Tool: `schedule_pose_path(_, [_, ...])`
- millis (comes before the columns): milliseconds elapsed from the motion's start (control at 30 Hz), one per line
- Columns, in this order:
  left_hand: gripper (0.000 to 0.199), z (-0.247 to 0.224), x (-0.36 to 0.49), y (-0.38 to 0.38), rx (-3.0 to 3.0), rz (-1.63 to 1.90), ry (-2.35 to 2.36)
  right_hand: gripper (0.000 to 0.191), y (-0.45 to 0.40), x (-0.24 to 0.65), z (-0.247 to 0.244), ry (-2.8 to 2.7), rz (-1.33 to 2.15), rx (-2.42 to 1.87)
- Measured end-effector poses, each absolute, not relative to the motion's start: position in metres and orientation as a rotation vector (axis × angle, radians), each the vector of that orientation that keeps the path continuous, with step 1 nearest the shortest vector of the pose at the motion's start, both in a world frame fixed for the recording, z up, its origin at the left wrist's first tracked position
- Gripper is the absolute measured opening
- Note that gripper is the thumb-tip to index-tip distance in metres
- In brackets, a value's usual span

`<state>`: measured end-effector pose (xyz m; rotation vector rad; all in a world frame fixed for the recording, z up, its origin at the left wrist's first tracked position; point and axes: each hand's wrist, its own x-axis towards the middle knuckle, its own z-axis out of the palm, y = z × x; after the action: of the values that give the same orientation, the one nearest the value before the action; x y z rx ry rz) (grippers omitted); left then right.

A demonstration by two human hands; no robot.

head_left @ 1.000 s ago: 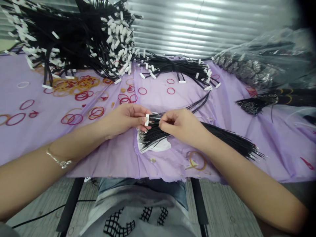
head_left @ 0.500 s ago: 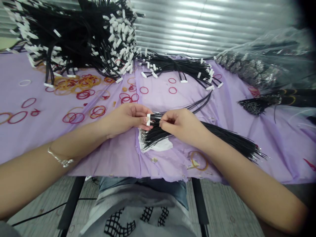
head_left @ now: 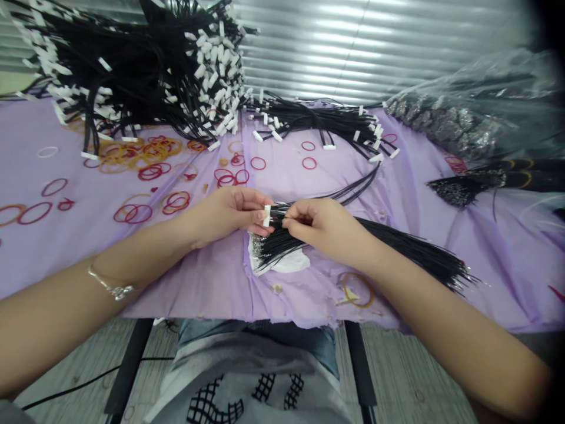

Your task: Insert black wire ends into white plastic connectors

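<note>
Between the thumb and fingers of my left hand [head_left: 241, 212] is a small white connector [head_left: 267, 216], held upright at the middle of the table. Several black wires run from it to the right. My right hand [head_left: 309, 219] is closed in a pinch just right of the connector, on a thin black wire whose tip points at it. Under both hands lies a thick bundle of loose black wires [head_left: 406, 250] with metal terminals at its left end. A white sheet [head_left: 291, 262] is beneath that end.
A large heap of black cables [head_left: 132, 65] with white connectors stands at the back left, with a smaller cable bundle [head_left: 313, 118] right of it. Red and yellow rubber bands [head_left: 141, 154] lie scattered on the purple cloth [head_left: 212, 277]. Bagged wires [head_left: 463, 126] lie at the back right.
My right hand has shifted slightly left, closer to the connector. The left hand keeps its hold, and the whole view has moved a little.
</note>
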<state>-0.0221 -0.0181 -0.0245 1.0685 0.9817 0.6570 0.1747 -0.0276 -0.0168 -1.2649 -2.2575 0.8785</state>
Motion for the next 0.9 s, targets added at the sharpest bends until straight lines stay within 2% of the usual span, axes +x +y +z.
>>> schedule_pose_path(567, [0.016, -0.0254, -0.0193, -0.023, 1.065, 0.695, 0.951, 0.021, -0.0288, 0.1754, -0.0165, -2.354, 0.729, -1.244])
schedule_pose_path(900, [0.018, -0.031, -0.0198, -0.0214, 1.023, 0.709, 0.949, 0.022, -0.0281, 0.1744, -0.0188, -2.337, 0.765, -1.265])
